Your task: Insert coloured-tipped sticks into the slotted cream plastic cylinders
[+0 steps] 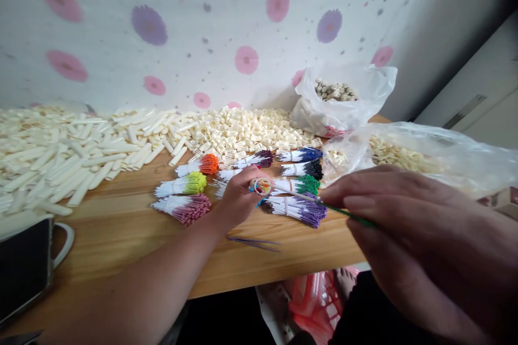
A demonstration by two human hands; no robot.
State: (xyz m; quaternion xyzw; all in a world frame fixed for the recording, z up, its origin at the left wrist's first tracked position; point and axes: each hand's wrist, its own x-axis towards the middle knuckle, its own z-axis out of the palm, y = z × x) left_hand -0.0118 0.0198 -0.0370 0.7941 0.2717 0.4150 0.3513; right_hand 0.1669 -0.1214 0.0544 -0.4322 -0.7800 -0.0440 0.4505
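Observation:
My left hand (237,194) is closed around a cream pen barrel (265,187), its round open end facing me with several coloured bits inside. In my right hand (421,232), close to the camera, a thin pen refill (297,194) is pinched between thumb and fingers. Its green end lies by my fingertips and its white end reaches the barrel's mouth; whether it is inside I cannot tell. Around my left hand lie banded refill bundles: purple (299,209), green (309,184), black (309,170), blue (307,154), pink (186,208), yellow (190,183) and orange (206,164).
Cream tubes (101,156) and short slotted pieces (243,129) are heaped along the back of the wooden table (218,269). Plastic bags of small parts (335,91) stand at right. A phone (24,269) is at left; a few loose purple refills (254,242) lie in front.

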